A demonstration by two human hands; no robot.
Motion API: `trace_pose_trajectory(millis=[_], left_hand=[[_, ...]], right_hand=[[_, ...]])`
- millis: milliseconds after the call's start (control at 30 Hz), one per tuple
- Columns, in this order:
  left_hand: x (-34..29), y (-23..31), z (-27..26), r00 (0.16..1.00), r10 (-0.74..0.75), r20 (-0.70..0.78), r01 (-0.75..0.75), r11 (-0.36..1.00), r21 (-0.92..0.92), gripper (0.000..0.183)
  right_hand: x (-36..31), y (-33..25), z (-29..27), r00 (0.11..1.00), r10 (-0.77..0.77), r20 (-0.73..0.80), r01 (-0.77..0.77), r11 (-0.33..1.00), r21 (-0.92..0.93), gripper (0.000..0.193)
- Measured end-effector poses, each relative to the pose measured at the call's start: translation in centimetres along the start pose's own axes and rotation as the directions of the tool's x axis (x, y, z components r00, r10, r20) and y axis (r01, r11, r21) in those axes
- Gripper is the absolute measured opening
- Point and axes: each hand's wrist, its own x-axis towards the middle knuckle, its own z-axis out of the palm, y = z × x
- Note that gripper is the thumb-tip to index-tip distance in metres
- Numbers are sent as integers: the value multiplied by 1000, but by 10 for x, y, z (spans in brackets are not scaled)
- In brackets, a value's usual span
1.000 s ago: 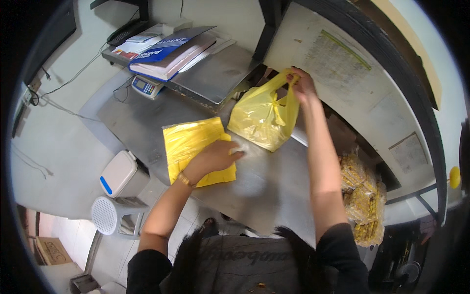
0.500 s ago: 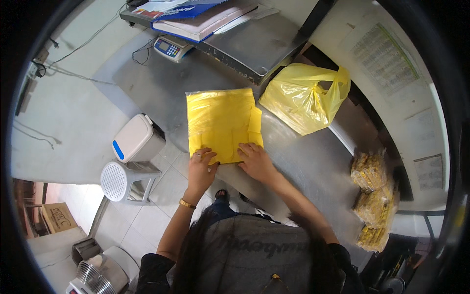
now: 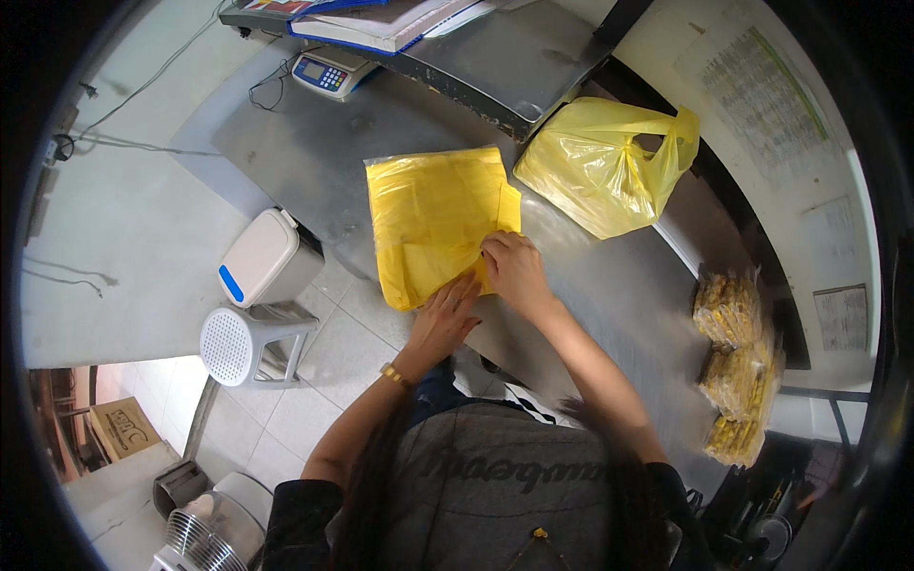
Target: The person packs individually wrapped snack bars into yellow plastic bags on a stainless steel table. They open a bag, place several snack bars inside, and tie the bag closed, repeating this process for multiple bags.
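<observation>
A flat yellow packet (image 3: 433,214), shiny and wrinkled like plastic, lies on the steel table in front of me, with clear film along its far edge. A folded flap stands out at its right side. My left hand (image 3: 443,319) rests on the near edge, its fingers stretched out and pressed flat on the yellow surface. Just to its right, my right hand (image 3: 516,274) has curled fingers pinching the packet near its right near corner. The fingertips there are partly hidden. The near left corner looks rounded and slightly raised.
The steel table (image 3: 590,314) carries a tied yellow carrier bag (image 3: 595,167), a digital scale (image 3: 328,74) and several clear bags of yellow pieces (image 3: 728,366). A raised shelf (image 3: 505,71) holds a thick book (image 3: 390,27). Left are a lidded bin (image 3: 262,257) and a plastic stool (image 3: 233,343).
My left hand has slid right along the near edge. My right hand has moved up and right, from lying flat to pinching the packet. The packet's near edge now bends.
</observation>
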Motion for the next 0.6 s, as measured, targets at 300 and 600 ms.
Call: trace_pose_trajectory(millis=[300, 600], left_hand=[[58, -8, -3, 986, -142, 91, 110, 950, 294, 74], [51, -2, 18, 987, -112, 116, 67, 939, 336, 90]], right_hand=[[-30, -79, -96, 993, -14, -120, 41, 972, 231, 21], [-193, 136, -184, 111, 861, -495, -462, 486, 742, 12]])
